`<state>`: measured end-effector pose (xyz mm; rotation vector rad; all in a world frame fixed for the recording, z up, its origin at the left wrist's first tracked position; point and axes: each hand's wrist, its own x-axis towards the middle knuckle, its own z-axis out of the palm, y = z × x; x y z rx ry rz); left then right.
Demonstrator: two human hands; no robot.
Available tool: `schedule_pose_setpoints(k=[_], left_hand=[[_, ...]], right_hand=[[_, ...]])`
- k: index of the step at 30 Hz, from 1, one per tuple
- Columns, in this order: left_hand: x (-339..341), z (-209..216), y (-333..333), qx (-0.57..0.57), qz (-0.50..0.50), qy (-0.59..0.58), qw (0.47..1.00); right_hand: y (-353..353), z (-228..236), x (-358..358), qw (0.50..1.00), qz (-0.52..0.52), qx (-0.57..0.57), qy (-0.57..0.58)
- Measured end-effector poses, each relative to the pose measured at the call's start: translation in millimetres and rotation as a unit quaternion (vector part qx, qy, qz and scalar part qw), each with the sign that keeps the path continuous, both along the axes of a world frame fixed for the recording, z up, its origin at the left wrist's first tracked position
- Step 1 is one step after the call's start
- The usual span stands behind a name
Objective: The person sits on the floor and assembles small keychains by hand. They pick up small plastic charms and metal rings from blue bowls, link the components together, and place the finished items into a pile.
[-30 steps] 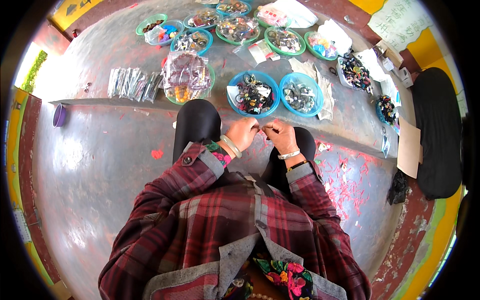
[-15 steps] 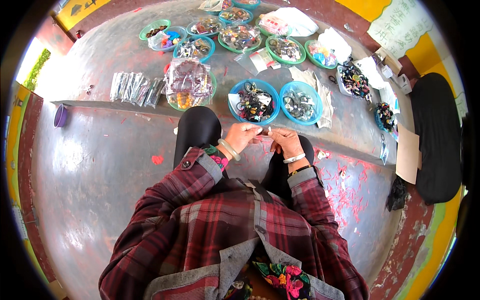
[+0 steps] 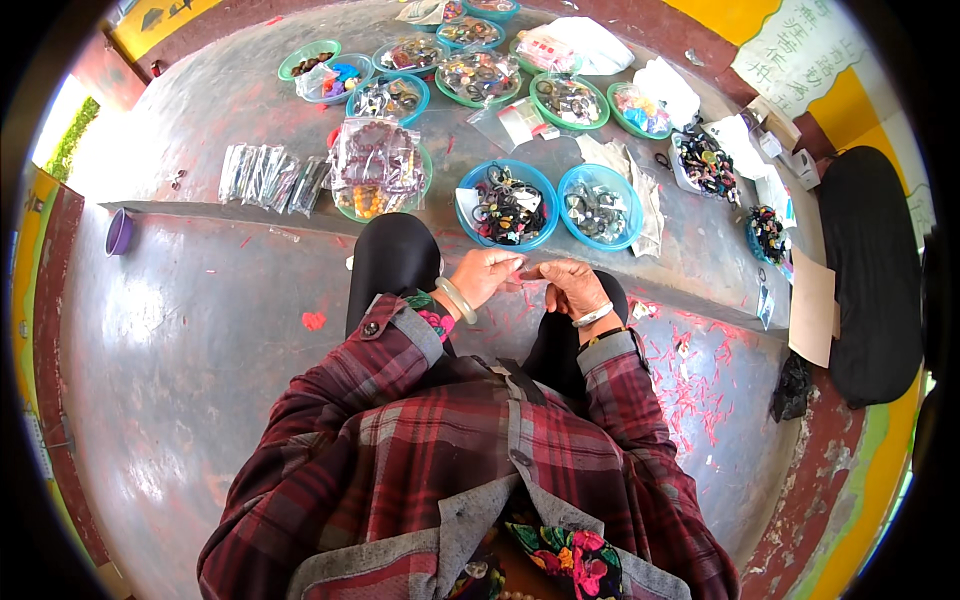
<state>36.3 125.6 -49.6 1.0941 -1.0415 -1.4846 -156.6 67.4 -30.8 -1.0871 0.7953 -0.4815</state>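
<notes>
Above my knees, my left hand [image 3: 485, 275] and my right hand [image 3: 573, 287] meet almost fingertip to fingertip. The left thumb and forefinger are pinched together. My right fingers curl in, with the forefinger reaching toward the left fingertips. Whatever lies between them is too small to make out. Just beyond the hands, on the raised ledge, sits a blue basket [image 3: 463, 222] of tangled dark cords and small pieces. Beside it stands another blue basket [image 3: 636, 222] with small clear packets.
Further back are several green and blue baskets with packaged beads and trinkets. Left on the ledge lie clear packets [image 3: 265, 178] and bagged bead strings [image 3: 376, 160]. Red scraps [image 3: 700, 385] litter the floor at right. A purple bowl [image 3: 120, 232] stands at far left, a cardboard sheet [image 3: 813, 310] at right.
My right hand has turned, its thumb now lower and its forefinger pointing left. A pale tip seen between the hands before no longer shows. The left hand barely moved.
</notes>
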Motion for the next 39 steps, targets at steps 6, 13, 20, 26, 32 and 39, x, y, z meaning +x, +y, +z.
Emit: schedule_pose_setpoints(k=[6,13,20,26,32,39], left_hand=[[0,4,1,0.079,-0.003,0.098,0.992],[-1,10,2,0.092,-0.022,0.161,0.982],[-1,11,0,0.081,-0.009,0.149,0.985],[0,2,-1,0.065,0.0,0.084,0.994],[-2,5,0,0.076,-0.017,0.132,0.988],[2,1,-1,0.1,0.031,0.102,0.989]], right_hand=[[3,7,4,0.999,-0.028,0.011,-0.026],[-1,3,2,0.999,-0.024,0.02,-0.034],[0,5,5,0.998,-0.016,0.03,-0.061],[-2,-1,3,0.999,-0.023,0.029,-0.032],[-1,3,5,0.998,-0.018,0.038,-0.045],[-1,-2,5,0.999,-0.034,0.02,-0.035]])
